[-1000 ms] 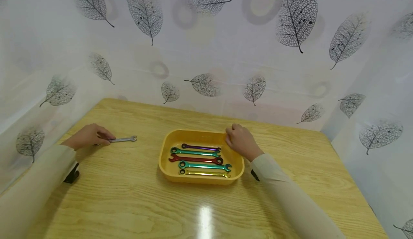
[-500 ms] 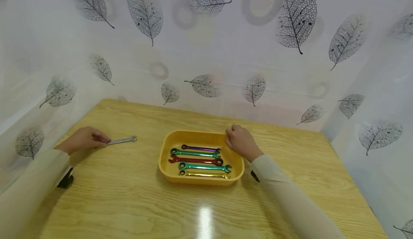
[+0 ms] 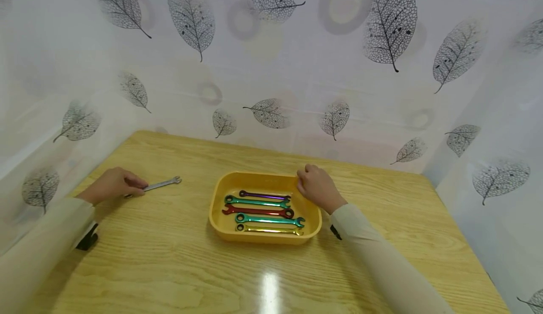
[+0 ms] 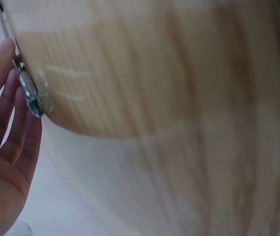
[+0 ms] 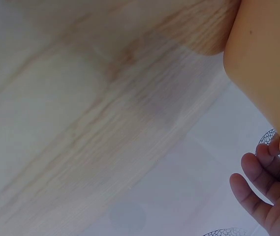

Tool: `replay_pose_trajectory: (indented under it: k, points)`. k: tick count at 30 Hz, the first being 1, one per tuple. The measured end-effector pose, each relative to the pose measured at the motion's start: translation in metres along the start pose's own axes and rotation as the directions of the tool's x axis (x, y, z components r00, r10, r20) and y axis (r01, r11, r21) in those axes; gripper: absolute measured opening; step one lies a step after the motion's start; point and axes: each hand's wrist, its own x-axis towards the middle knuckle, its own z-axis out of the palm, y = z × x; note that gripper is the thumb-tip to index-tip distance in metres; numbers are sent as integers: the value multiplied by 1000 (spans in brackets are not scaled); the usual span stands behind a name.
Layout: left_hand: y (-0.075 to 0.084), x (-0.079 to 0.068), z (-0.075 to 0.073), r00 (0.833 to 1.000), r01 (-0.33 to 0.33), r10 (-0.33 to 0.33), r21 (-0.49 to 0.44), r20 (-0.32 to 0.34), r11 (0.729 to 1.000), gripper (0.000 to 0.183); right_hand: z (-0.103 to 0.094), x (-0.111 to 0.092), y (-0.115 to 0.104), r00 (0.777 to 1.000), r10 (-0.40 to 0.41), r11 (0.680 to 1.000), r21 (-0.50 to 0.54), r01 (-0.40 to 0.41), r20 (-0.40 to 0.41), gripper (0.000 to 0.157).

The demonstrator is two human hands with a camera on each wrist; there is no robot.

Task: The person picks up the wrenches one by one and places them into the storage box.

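At the table's left side, my left hand [image 3: 114,185] pinches a silver combination wrench [image 3: 163,184] near one end. Its open jaw end points right and slightly away from me, toward the tray. The left wrist view shows thumb and fingertips on the wrench [image 4: 29,88], close over the tabletop. My right hand [image 3: 317,186] grips the rim of a yellow plastic tray [image 3: 215,222] at its far right corner. From the right wrist, the hand [image 5: 272,191] has some fingers at the tray's lip. Several coloured ratchet wrenches lie side by side in the tray: purple [image 3: 264,195], green, red [image 3: 259,211], teal and yellow [image 3: 271,229].
The wood-grain table [image 3: 169,267] extends around the tray. Behind it and along both sides hangs a pale curtain [image 3: 271,64] printed with dark leaves. Black straps show at both wrists.
My left hand first slid a little left along the wrench, then shifted slightly right again. The wrench's far end now angles up a bit more. The right hand and tray stay put.
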Motion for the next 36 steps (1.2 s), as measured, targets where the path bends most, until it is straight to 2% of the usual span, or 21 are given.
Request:
replay_pose_trajectory:
  k: [7,16,23,29,36]
  points:
    - [6,2,5,997,-40,44,55,-63,998,21,-1,-1,0,1000,3,1000,5,-3,-1,12]
    - [10,1,7,997,-20,23,50,-67,999,16,-1,-1,1,1000,4,1000,6,-4,-3,13]
    - [9,0,7,998,5,-3,31,-70,999,21,0,1,0,1000,-1,1000,4,1,-11,14]
    - [6,0,8,998,-5,6,25,-66,1000,25,2,1,1,1000,1,1000,8,-1,-5,14]
    - [8,2,9,997,-20,22,26,-80,999,17,1,1,1,1000,12,1000,12,-12,7,13]
